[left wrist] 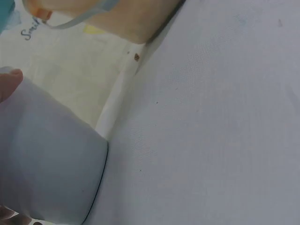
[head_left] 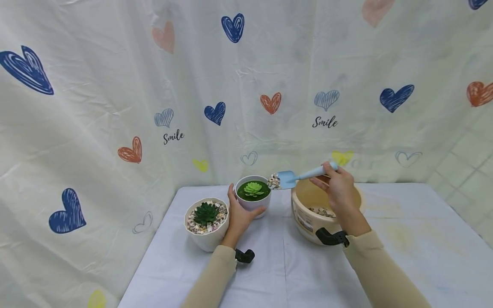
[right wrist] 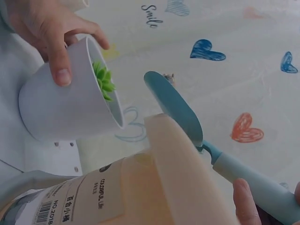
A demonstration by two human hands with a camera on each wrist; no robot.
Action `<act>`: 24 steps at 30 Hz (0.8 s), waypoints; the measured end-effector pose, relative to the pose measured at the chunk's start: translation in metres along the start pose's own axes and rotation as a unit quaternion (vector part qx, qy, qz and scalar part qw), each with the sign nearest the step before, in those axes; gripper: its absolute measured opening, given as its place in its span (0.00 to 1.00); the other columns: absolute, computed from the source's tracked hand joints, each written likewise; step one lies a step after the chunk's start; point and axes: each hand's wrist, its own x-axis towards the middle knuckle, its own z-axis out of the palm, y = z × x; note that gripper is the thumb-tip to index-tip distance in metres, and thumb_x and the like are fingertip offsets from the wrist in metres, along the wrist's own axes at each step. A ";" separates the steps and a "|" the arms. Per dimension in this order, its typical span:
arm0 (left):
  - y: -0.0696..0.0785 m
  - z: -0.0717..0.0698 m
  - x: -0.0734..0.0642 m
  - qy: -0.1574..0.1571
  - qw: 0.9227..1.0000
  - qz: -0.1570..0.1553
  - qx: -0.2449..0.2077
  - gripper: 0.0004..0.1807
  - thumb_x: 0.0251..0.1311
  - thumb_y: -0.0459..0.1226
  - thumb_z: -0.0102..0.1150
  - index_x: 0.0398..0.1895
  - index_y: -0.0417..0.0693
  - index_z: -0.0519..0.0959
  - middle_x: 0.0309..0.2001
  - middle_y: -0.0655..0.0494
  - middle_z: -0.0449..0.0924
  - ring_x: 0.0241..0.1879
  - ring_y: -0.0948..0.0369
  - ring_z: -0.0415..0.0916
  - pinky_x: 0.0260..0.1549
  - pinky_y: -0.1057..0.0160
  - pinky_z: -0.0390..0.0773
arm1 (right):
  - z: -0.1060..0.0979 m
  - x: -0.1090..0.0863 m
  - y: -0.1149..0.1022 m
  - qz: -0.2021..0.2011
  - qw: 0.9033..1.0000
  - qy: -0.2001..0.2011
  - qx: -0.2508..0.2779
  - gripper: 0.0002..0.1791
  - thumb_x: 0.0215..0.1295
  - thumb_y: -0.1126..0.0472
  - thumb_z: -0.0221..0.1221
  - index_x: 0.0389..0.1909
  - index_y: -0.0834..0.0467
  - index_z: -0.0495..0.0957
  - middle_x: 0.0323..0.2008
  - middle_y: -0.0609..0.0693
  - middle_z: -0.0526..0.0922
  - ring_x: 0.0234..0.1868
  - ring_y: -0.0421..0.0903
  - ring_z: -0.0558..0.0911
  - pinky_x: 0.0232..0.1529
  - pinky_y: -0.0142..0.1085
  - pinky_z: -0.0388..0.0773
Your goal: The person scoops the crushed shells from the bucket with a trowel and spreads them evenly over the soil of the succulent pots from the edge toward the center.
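My left hand (head_left: 240,217) holds a small white flowerpot (right wrist: 61,105), thumb on the near side and fingers round the far side. Inside the pot a light green succulent (head_left: 253,189) sits on a dark green surface. With my right hand (head_left: 340,193) I grip the handle of a light blue trowel (head_left: 286,179) above a beige bucket (head_left: 301,220). Small mixed pebbles (head_left: 274,182) lie on the trowel's tip, which is beside the white pot's right rim. More pebbles (head_left: 322,211) show on the bucket's floor. In the left wrist view, most of my left hand is out of frame.
Left of my left hand stands a cream pot (head_left: 208,243) with a dark green succulent (head_left: 206,213) among pebbles. A white cloth covers the table (head_left: 400,239). Behind it hangs a white curtain (head_left: 285,55) printed with hearts.
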 end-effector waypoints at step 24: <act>-0.002 0.004 -0.012 0.001 1.000 -0.010 0.012 0.73 0.31 0.50 0.89 0.80 0.70 0.48 0.73 0.50 0.66 0.70 0.49 0.68 0.68 0.44 0.69 | 0.013 0.008 0.014 -0.027 0.996 0.007 -0.083 0.16 0.75 0.50 0.56 0.42 0.60 0.71 0.41 0.50 0.74 0.43 0.45 0.85 0.46 0.37 0.86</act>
